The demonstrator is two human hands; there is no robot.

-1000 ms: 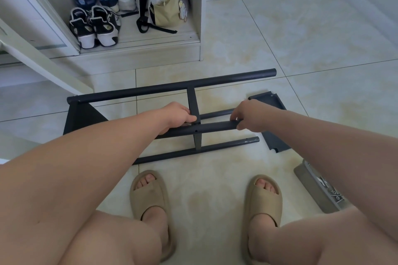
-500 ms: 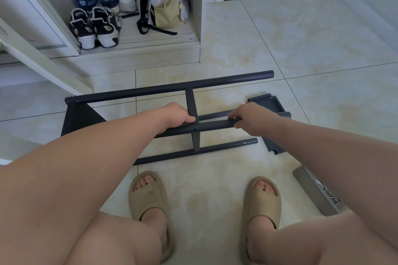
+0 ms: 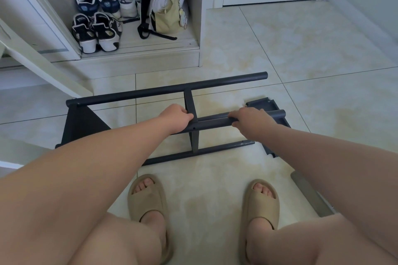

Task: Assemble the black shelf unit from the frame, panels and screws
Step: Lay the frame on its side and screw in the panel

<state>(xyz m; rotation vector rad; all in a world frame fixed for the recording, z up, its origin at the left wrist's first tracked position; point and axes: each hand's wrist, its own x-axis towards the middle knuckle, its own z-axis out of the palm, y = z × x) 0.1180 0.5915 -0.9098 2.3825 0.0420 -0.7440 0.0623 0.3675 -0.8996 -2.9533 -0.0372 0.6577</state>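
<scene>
Two hands (image 3: 215, 119) gripping frame (image 3: 215, 123) — shoes (image 3: 97, 30) (backpack (image 3: 165, 2)) beyond

1. frame (image 3: 215, 123) lies on its side on the floor (image 3: 301, 54), tubes running left-right, just ahead of both slippered feet.
2. left hand (image 3: 175, 117) wraps the middle tube just left of the cross-brace; right hand (image 3: 251, 119) is on the same tube to its right.
3. one panel (image 3: 84, 123) stands at the frame's left end; another panel (image 3: 269, 107) lies on the floor at the right end, under the right hand.
4. flat part (image 3: 310, 193) on the floor, right of the right foot.
5. behind the frame, far left: cabinet (image 3: 137, 49) with shoes (image 3: 97, 30) left and bag (image 3: 165, 2) right inside.
</scene>
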